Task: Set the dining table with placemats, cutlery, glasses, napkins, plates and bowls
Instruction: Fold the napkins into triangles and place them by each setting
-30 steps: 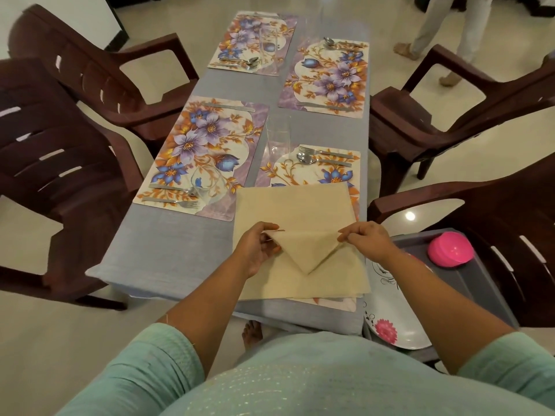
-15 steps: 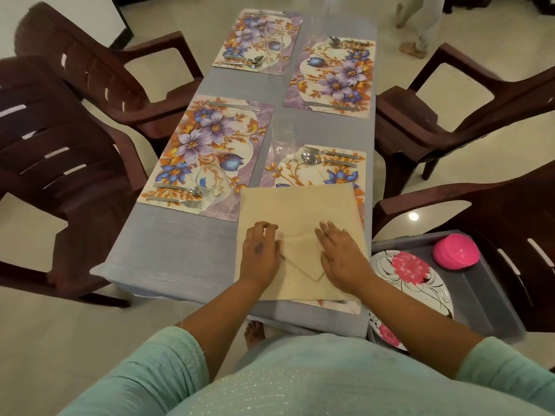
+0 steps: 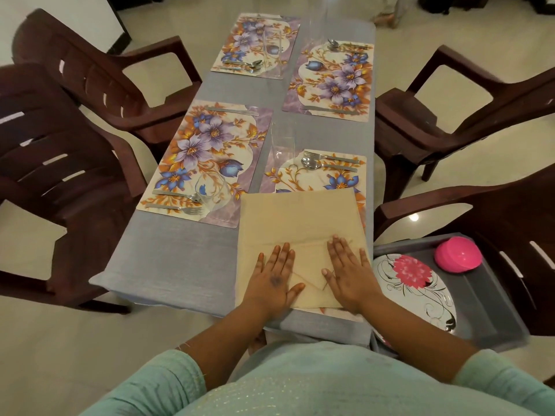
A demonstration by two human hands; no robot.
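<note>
On the grey-clothed bench (image 3: 168, 259), the left hand (image 3: 274, 280) now lies flat with fingers spread on the beige cloth napkin (image 3: 300, 223), no longer pinching its folded corner. The right hand (image 3: 350, 273) likewise presses flat, fingers straight, over the near-right floral placemat (image 3: 315, 181).

Brown plastic chairs (image 3: 90, 94), glossy cream floor (image 3: 45, 340)

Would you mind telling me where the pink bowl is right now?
In the head view, the pink bowl sits upside down at the far end of the grey tray, right of the table, just beyond the flowered plate.
</note>
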